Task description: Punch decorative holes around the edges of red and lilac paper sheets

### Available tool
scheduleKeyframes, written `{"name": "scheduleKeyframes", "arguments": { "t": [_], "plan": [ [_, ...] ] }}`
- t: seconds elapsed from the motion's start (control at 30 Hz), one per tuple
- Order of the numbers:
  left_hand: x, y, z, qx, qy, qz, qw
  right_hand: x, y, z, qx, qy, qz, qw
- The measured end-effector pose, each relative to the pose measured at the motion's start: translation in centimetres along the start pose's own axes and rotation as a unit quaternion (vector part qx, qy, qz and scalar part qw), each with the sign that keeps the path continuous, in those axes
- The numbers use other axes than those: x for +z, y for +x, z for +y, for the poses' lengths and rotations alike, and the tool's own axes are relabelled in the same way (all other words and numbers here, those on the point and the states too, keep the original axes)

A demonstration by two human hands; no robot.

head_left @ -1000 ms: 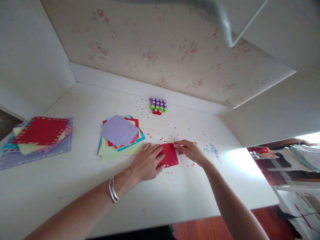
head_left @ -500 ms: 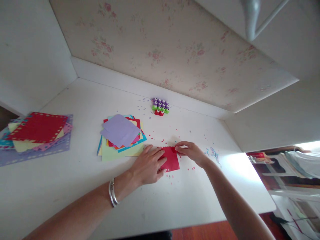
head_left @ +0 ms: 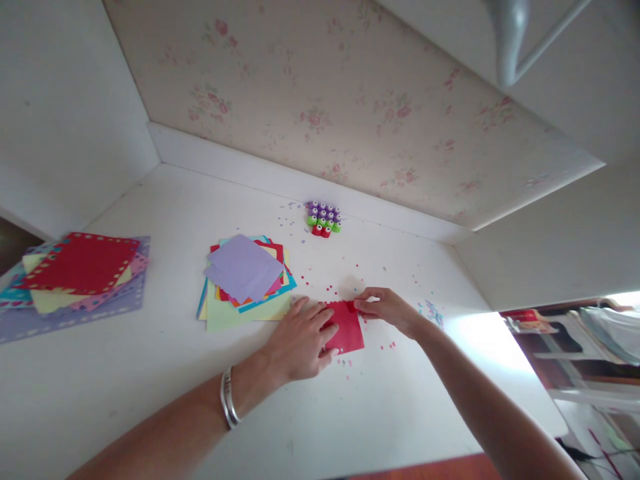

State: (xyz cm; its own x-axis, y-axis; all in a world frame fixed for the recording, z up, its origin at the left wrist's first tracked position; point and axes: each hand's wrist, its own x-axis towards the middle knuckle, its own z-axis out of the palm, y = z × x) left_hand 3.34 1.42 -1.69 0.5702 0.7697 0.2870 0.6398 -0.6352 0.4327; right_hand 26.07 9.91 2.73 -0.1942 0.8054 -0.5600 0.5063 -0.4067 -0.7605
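A small red paper square lies on the white table, with small notches along its far edge. My left hand rests spread over the left side of this square, its fingers apart. At the square's far right corner, my right hand has thumb and fingers pressed together; whatever sits between them is too small to make out. Tiny red, pink and purple paper bits are scattered around the square.
Left of my hands is a stack of coloured paper, purple on top. Farther left lie punched sheets, a red one uppermost. Small purple, green and red punches stand grouped near the wall. Blue bits lie to the right.
The whole view has shifted slightly, so everything sits a little lower and to the right. Both hands stay at the red square in nearly the same pose.
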Motion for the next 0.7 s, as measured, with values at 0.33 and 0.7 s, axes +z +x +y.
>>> {"name": "scheduleKeyframes", "arguments": {
  "t": [0.33,0.7],
  "plan": [
    [-0.1,0.2,0.0,-0.006,-0.002,-0.012,1.000,-0.4,1.2,0.5,0.003,-0.034,0.008,0.999],
    [-0.2,0.4,0.2,-0.006,0.005,-0.009,1.000,-0.9,1.6,-0.3,0.031,-0.016,-0.036,0.999]
  ]
}}
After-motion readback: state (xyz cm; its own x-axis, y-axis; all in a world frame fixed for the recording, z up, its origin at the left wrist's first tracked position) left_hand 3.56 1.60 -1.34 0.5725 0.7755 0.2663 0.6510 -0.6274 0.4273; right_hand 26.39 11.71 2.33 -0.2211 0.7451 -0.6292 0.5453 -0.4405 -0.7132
